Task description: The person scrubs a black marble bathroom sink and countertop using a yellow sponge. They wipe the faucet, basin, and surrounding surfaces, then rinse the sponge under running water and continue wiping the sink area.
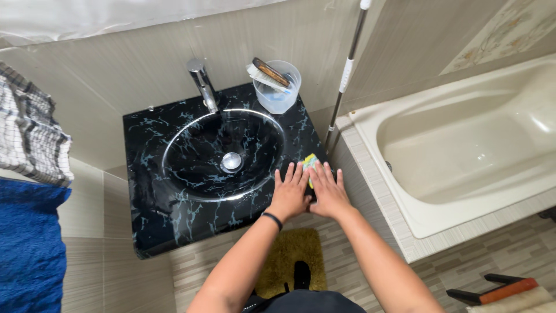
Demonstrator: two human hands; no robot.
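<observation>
Both hands sit side by side at the front right corner of the black worktop (150,226). The left hand (288,194) and the right hand (328,194) press on a sponge (310,162). The big bowl (223,153) is wide open. At the back, the tap (202,84) and the cup (279,87) with brushes stand in the way. A pole (346,72) leans close on the right, then the tub (463,139). Towels (29,174) hang far left.

Head camera looks steeply down, fairly near, at sink (150,191).
</observation>
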